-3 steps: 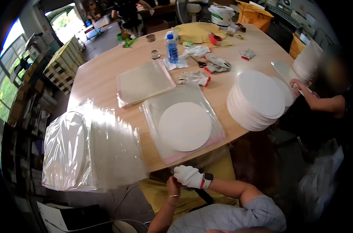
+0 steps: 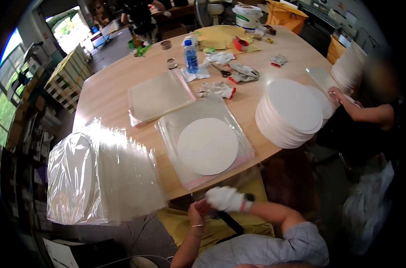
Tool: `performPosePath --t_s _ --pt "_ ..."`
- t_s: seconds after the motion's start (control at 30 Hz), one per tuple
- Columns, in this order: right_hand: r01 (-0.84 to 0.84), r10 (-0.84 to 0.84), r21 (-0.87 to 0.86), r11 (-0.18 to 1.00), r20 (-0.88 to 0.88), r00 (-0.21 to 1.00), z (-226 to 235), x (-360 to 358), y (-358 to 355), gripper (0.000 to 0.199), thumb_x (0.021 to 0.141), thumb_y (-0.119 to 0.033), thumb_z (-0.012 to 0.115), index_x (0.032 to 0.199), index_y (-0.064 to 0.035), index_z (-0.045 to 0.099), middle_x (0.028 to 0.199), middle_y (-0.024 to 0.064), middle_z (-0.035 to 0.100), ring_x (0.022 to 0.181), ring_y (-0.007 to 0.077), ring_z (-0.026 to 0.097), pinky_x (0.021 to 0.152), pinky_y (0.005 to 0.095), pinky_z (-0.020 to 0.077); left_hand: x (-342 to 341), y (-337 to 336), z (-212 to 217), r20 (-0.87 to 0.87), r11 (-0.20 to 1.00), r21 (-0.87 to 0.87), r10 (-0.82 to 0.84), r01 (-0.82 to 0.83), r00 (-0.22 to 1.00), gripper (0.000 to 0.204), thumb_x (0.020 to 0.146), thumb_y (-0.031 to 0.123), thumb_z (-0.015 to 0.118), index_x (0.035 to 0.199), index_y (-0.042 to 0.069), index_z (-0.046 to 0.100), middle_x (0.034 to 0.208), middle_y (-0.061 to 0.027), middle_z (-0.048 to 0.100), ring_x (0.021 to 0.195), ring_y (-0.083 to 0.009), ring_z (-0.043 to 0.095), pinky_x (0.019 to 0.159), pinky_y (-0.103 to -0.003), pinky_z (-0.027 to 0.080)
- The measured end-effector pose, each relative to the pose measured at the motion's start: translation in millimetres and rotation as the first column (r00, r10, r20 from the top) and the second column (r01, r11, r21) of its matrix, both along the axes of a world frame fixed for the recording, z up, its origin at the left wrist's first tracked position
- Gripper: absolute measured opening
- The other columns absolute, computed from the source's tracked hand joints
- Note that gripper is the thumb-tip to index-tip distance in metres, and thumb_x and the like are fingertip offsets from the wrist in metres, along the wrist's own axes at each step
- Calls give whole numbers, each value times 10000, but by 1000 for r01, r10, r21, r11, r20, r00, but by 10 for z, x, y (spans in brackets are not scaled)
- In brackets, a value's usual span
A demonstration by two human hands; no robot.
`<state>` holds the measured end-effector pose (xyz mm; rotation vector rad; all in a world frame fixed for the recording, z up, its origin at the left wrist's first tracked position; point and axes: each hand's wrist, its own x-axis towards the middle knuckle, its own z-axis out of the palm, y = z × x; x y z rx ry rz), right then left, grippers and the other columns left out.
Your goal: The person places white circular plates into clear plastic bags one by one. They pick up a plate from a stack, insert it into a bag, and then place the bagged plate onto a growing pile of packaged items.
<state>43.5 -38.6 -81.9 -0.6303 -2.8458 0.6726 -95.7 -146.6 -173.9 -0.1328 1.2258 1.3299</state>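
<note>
Clear plastic bags, each with a white round disc inside, stand packed in a stack (image 2: 96,174) at the far left, leaning at the table's near-left edge. Right of them, on the wooden table (image 2: 109,89), a flat pile of empty clear bags (image 2: 159,96) lies well back from the edge, and just in front of it a single white disc (image 2: 207,146) sits on top of an open clear bag (image 2: 206,142) with a pink strip along its near side. Below the table edge, close to the body, the left hand (image 2: 198,211) is bare, with a thin bracelet at the wrist, and its fingers touch the cuff of the white glove on the right hand (image 2: 227,198); whether they pinch the cuff or only rest against it cannot be told. The gloved right hand is curled loosely with nothing in it, just beneath the bagged disc. Farther back on the table stand a blue-capped water bottle (image 2: 191,54), loose white gloves (image 2: 216,89) and a pair of scissors (image 2: 221,71). To the right rises a tall stack of white discs (image 2: 292,111), and beyond it, at the right edge, another person's hand (image 2: 337,94) rests near a second pile of discs (image 2: 350,67).
</note>
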Motion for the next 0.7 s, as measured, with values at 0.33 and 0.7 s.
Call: performPosePath --t_s 0.33,0.7 --pt "799 -872 -408 441 -404 274 191 1838 129 75 754 5 551 796 -54 529 772 55 504 694 156 509 635 286 438 -335 -223 55 -281 955 65 -262 291 923 443 933 339 370 1115 -3 585 1155 -106 603 1021 -257 590 831 -375 474" --pt "52 -60 -93 994 -81 995 -58 -644 -250 160 737 -198 561 789 -52 602 796 127 565 778 314 592 603 404 502 -275 -216 76 -188 996 54 -61 72 980 389 918 307 395 1133 22 549 1068 -57 598 927 -224 594 850 -381 475"
